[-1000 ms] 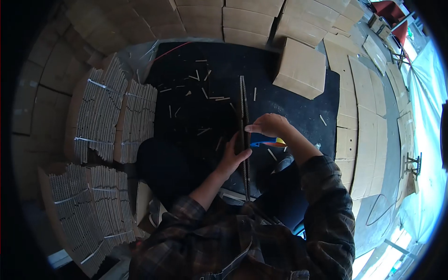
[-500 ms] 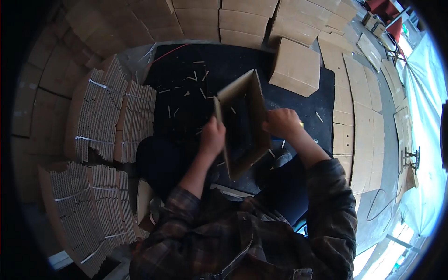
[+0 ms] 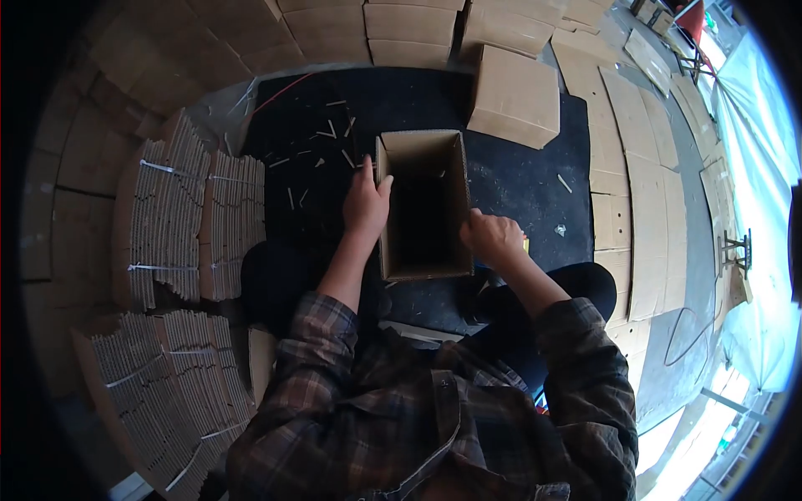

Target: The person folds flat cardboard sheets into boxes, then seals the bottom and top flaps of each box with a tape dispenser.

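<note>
An open cardboard box stands upright in front of me, four walls around a dark inside. My left hand grips its left wall, thumb at the top edge and fingers along the outside. On the other side, my right hand is closed, its knuckles against or very near the right wall. A small yellow-and-red thing shows at the outer side of that hand; its kind cannot be made out. Below the box is a black mat.
Strapped stacks of flat cardboard stand at my left. A closed carton sits on the mat's far right. Scraps litter the mat's left part. Flattened cardboard sheets lie to the right. Stacked cartons line the back.
The box has turned from a slanted, tilted pose to upright and square to me. Both hands moved with it; my right hand is slightly lower along its right wall.
</note>
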Available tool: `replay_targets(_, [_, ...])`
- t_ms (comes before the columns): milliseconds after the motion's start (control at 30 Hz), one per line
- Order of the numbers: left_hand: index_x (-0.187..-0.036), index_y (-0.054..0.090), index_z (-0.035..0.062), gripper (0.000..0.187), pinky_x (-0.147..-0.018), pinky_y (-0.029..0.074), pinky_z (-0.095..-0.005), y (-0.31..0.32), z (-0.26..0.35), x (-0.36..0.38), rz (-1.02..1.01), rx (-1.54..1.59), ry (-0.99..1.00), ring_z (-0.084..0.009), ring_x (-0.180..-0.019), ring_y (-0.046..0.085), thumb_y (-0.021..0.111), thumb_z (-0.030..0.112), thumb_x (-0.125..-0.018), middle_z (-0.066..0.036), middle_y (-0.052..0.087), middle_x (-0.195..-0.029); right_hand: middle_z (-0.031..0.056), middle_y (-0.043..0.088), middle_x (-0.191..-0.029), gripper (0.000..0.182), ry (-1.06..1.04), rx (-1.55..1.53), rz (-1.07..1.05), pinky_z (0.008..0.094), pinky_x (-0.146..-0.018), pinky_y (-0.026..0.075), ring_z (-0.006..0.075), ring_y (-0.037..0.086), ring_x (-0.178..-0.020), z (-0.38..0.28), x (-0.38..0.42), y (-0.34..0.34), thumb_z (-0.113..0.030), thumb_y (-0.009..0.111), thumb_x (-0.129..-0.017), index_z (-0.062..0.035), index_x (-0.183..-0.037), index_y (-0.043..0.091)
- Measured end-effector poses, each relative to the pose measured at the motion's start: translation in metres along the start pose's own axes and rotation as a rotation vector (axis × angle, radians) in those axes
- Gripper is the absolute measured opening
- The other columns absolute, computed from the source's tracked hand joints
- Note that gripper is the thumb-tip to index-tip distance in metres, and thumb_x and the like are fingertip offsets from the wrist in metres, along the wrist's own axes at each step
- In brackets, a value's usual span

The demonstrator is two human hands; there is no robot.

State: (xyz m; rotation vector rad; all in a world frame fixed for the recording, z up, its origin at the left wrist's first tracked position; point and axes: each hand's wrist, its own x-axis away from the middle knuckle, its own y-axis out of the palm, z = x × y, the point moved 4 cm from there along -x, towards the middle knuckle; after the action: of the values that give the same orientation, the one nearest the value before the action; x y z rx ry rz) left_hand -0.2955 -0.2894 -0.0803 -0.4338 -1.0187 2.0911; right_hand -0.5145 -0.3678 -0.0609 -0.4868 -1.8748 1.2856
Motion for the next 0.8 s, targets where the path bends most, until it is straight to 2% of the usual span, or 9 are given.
replay_targets(33, [-0.124, 0.054, 0.0036, 0.041, -0.081, 0.050, -0.0449, -0.010, 0.017, 0.014, 0.172, -0.110, 0.080, -0.0331, -0.101, 0.059, 0.060, 0.027, -0.091, -0.017, 0.058, -0.112, 0.0168, 0.067, -0.073, 0.030, 0.028, -0.029, 0.001, 0.0473, -0.067, 0.054, 0.0352, 0.069, -0.072, 0.001, 0.002, -0.002, -0.033, 0.046, -0.094, -0.0060, -0.094, 0.058])
replay_targets(167, [-0.131, 0.052, 0.0089, 0.052, -0.089, 0.042, -0.0441, -0.016, 0.076, 0.113, -0.008, -0.154, 0.495, -0.0251, -0.104, 0.053, 0.066, 0.033, -0.087, -0.009, 0.054, -0.113, 0.0177, 0.066, -0.071, 0.029, -0.010, -0.055, 0.102, 0.0480, -0.066, 0.054, 0.0360, 0.068, -0.068, 0.000, 0.004, 0.003, -0.033, 0.044, -0.095, -0.0065, -0.093, 0.057])
replay_targets(233, [-0.114, 0.063, 0.0098, 0.036, -0.094, 0.037, -0.0485, 0.023, 0.051, 0.161, -0.144, -0.275, 0.518, -0.0233, -0.098, 0.055, 0.062, 0.036, -0.089, -0.006, 0.058, -0.102, 0.0161, 0.068, -0.071, 0.027, 0.006, -0.044, 0.132, 0.0442, -0.064, 0.056, 0.0328, 0.069, -0.067, 0.000, 0.002, 0.002, -0.030, 0.047, -0.092, -0.0064, -0.089, 0.060])
replay_targets(267, [-0.114, 0.063, 0.0098, 0.036, -0.094, 0.037, -0.0485, 0.025, 0.052, 0.159, -0.147, -0.272, 0.525, -0.0233, -0.098, 0.055, 0.062, 0.036, -0.089, -0.006, 0.058, -0.102, 0.0161, 0.068, -0.071, 0.027, 0.014, -0.044, 0.133, 0.0442, -0.064, 0.056, 0.0328, 0.069, -0.067, 0.000, 0.002, 0.000, -0.030, 0.047, -0.092, -0.0064, -0.089, 0.060])
replay_targets(367, [-0.081, 0.064, 0.0119, 0.026, -0.092, 0.036, -0.0474, 0.040, 0.047, 0.127, -0.156, -0.358, 0.447, -0.0230, -0.085, 0.057, 0.053, 0.030, -0.094, -0.008, 0.064, -0.088, 0.0164, 0.069, -0.074, 0.027, 0.010, -0.084, 0.097, 0.0440, -0.065, 0.056, 0.0334, 0.069, -0.070, 0.000, 0.008, 0.000, -0.030, 0.047, -0.092, -0.0066, -0.090, 0.061])
replay_targets(500, [-0.082, 0.067, 0.0121, 0.038, -0.090, 0.037, -0.0487, 0.091, 0.028, 0.081, -0.283, -0.428, 0.403, -0.0258, -0.088, 0.060, 0.040, 0.032, -0.098, -0.010, 0.066, -0.098, 0.0158, 0.068, -0.073, 0.026, -0.001, -0.086, 0.124, 0.0437, -0.064, 0.055, 0.0336, 0.069, -0.071, 0.002, 0.005, 0.003, -0.029, 0.048, -0.091, -0.0067, -0.089, 0.060])
replay_targets(567, [-0.104, 0.068, 0.0140, 0.029, -0.097, 0.034, -0.0502, 0.137, -0.004, 0.079, -0.617, -0.385, 0.178, -0.0265, -0.094, 0.060, 0.045, 0.030, -0.096, -0.012, 0.065, -0.105, 0.0179, 0.068, -0.079, 0.029, -0.012, -0.088, 0.036, 0.0478, -0.068, 0.054, 0.0369, 0.068, -0.075, 0.000, 0.009, 0.001, -0.032, 0.042, -0.096, -0.0062, -0.097, 0.055])
replay_targets(667, [-0.116, 0.063, 0.0154, 0.032, -0.098, 0.034, -0.0499, 0.136, 0.000, 0.078, -0.650, -0.504, 0.125, -0.0281, -0.103, 0.058, 0.050, 0.030, -0.092, -0.013, 0.061, -0.114, 0.0171, 0.068, -0.078, 0.026, -0.016, -0.101, 0.079, 0.0454, -0.065, 0.055, 0.0357, 0.069, -0.071, -0.010, 0.012, 0.002, -0.029, 0.044, -0.096, -0.0047, -0.095, 0.055])
replay_targets(800, [-0.126, 0.056, 0.0149, 0.043, -0.099, 0.034, -0.0492, 0.106, 0.027, 0.082, -0.276, -0.341, 0.278, -0.0293, -0.116, 0.051, 0.056, 0.030, -0.086, -0.012, 0.054, -0.126, 0.0166, 0.068, -0.075, 0.024, -0.087, -0.035, 0.133, 0.0430, -0.061, 0.056, 0.0339, 0.069, -0.068, -0.012, 0.010, 0.009, -0.026, 0.046, -0.095, -0.0041, -0.093, 0.054])
